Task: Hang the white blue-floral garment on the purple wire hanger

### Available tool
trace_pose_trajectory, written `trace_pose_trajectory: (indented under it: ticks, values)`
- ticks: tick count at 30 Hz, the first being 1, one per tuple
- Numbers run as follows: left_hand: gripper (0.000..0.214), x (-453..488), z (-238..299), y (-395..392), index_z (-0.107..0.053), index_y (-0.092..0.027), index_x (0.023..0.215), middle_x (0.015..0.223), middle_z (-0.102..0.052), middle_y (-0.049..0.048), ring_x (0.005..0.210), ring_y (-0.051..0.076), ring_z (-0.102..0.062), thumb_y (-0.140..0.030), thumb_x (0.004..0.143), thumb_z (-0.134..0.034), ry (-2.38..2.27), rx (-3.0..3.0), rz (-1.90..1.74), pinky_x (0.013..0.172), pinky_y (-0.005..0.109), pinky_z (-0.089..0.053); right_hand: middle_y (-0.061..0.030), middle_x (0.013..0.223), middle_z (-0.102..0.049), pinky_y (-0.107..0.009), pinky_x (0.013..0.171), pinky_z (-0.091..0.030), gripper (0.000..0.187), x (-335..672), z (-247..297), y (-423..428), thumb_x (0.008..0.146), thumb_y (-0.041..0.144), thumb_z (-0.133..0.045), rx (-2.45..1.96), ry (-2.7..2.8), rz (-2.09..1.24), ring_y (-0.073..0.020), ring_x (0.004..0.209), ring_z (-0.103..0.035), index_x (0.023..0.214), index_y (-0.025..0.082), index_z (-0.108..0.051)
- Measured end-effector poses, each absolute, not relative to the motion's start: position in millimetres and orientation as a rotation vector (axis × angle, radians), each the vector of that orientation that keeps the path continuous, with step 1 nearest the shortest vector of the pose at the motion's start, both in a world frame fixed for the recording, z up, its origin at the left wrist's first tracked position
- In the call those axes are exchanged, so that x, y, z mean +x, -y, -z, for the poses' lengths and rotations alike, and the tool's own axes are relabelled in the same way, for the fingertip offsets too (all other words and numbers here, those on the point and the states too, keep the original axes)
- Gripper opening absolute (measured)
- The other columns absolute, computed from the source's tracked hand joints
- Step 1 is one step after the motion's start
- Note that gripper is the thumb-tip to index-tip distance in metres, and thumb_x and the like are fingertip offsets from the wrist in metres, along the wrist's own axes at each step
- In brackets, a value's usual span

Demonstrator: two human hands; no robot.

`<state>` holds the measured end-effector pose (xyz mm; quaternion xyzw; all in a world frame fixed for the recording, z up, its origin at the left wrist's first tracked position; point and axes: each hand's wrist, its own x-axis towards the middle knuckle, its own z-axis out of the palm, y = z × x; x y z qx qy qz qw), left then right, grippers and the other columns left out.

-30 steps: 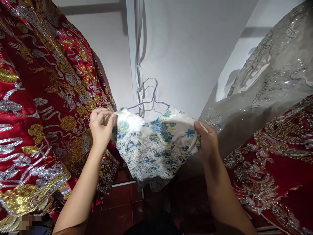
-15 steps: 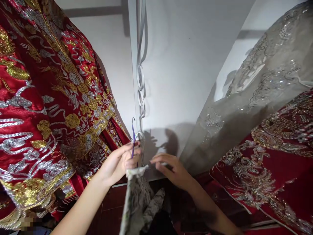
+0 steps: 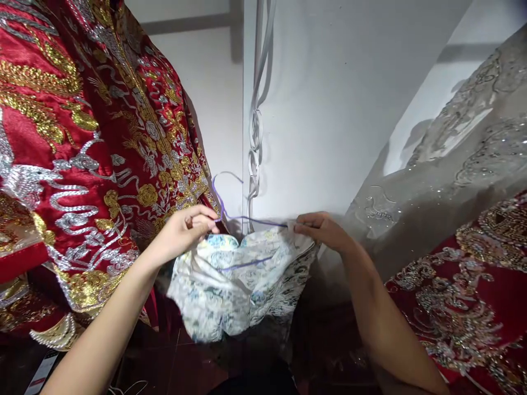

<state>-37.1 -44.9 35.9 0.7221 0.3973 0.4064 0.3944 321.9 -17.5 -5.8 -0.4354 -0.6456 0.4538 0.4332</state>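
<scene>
A thin purple hanger [image 3: 259, 220] with a bare metal hook runs across between my two hands. Beneath it hangs a white garment [image 3: 234, 280] with a blue, green and yellow floral print, spread wide, the hanger's lower bar showing at its front. My left hand [image 3: 191, 227] is closed, pinching the hanger near the base of its hook, close to the garment's top left edge. At the other end, my right hand [image 3: 321, 227] pinches the garment's upper right corner beside the hanger's arm. The far left end of the hanger is hidden by my left hand.
Red garments with gold and silver embroidery [image 3: 148, 164] hang at left. At right are a sheer beaded pale dress [image 3: 473, 137] and a red beaded garment [image 3: 457, 307]. A white metal rack post with rings [image 3: 255, 131] stands ahead against the white wall [image 3: 313, 109].
The floral garment and hanger have turned from edge-on to facing me. My right hand, apart and free before, now grips the garment's right corner. The view has shifted left.
</scene>
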Motion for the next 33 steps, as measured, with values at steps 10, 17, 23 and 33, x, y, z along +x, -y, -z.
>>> trace_pose_trajectory:
  ticks: [10,17,23,33]
  values:
    - [0.009,-13,-12,32,-0.067,-0.023,0.092,0.102,-0.068,0.0065,0.101,0.024,-0.063,-0.019,0.086,-0.064,-1.092,2.27,-2.468,0.09,0.043,-0.05,-0.0045,0.059,-0.068,-0.028,0.053,-0.051,0.039,318,-28,-25,0.062,0.049,-0.086,-0.911,1.115,-1.086,-0.0182,0.054,-0.063,0.071,0.014,-0.071]
    - [0.01,25,69,32,-0.059,-0.023,0.093,0.089,-0.058,0.0039,0.086,0.021,-0.057,-0.029,0.088,-0.065,-1.282,1.839,-1.906,0.081,0.035,-0.047,-0.0059,0.066,-0.07,-0.033,0.06,-0.055,0.036,322,-26,-23,0.067,0.047,-0.083,-0.913,0.981,-1.229,-0.0223,0.062,-0.068,0.075,0.015,-0.069]
    - [0.032,60,88,31,-0.049,-0.026,0.105,0.097,-0.053,0.0023,0.091,0.018,-0.056,-0.038,0.085,-0.07,-1.129,1.387,-1.928,0.087,0.03,-0.045,-0.003,0.063,-0.066,-0.031,0.056,-0.054,0.038,324,-33,-14,0.067,0.05,-0.083,-0.95,1.015,-1.18,-0.0205,0.059,-0.065,0.076,0.017,-0.068]
    - [0.034,80,70,18,-0.047,-0.022,0.075,0.072,-0.047,-0.0027,0.07,0.015,-0.05,-0.042,0.081,-0.073,-1.052,1.281,-1.733,0.07,0.025,-0.043,-0.0035,0.067,-0.068,-0.033,0.056,-0.053,0.04,347,-1,-11,0.071,0.055,-0.078,-1.02,0.998,-1.131,-0.0241,0.063,-0.068,0.083,0.018,-0.069]
